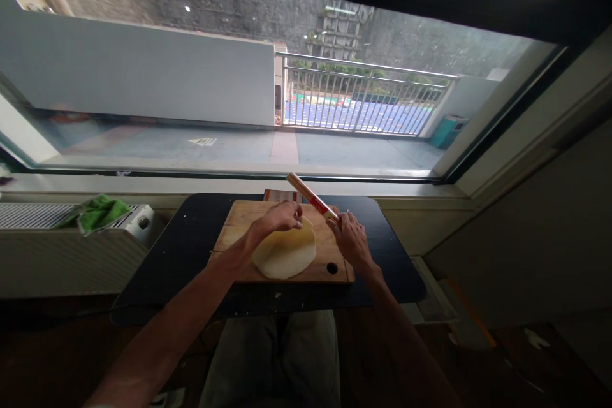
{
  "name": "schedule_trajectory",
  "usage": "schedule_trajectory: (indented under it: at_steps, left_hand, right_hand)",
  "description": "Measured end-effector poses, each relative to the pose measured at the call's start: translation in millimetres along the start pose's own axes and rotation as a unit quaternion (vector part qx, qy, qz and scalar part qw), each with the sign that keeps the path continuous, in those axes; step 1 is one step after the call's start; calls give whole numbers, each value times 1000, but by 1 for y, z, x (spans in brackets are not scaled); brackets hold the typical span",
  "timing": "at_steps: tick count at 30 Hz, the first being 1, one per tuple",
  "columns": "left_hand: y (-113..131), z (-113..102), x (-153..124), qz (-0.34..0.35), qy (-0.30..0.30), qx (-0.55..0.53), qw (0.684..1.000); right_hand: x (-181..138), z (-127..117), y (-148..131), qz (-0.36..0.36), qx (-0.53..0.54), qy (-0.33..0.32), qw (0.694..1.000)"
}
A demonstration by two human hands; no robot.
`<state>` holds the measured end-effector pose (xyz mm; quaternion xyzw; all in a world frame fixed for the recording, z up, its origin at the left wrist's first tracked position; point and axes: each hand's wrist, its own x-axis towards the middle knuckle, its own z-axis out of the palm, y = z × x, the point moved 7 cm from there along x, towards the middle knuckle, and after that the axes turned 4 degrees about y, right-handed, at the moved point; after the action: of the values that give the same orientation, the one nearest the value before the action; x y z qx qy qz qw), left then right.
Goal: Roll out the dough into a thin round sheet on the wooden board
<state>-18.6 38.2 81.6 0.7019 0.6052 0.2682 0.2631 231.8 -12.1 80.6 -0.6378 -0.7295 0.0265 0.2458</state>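
A flat, rounded sheet of dough (285,256) lies on a wooden cutting board (234,213), which has a dark round hole in its near right corner. My left hand (285,215) reaches over the far side of the dough, thumb and fingers pinched together on its upper edge. In my right hand (351,239) is a wooden rolling pin (308,194) with a red label, gripped at its near end. The pin is raised at a slant above the board's far right part, apart from the dough.
The board rests on a small black table (176,248) with crumbs near its front edge. Behind the board lies a flat item with a red-brown edge (272,195). A radiator (71,255) with a green cloth (102,212) stands left. A window sill (215,187) borders the table's back.
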Motion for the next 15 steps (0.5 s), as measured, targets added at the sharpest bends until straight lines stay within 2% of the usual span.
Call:
schedule_trajectory:
  at_steps: [3,5,8,11,15]
  left_hand:
    - [11,-1,15,23,-13,-19,999]
    - [4,-9,23,14,-1,-25,1000]
    - [-32,-30,24,-64,41,6,997]
    - [-71,-48,11,-123,70,41,989]
    - [-104,-57,-9,-181,80,64,978]
  right_hand:
    - [6,-10,-4,4,13,11,1000]
    - [7,-14,-7,3,20,15,1000]
    - [5,-17,-10,-3,16,5,1000]
    - [-1,-12,-13,-14,8,-31,999]
    - [-9,2,-21,-47,-1,-71,996]
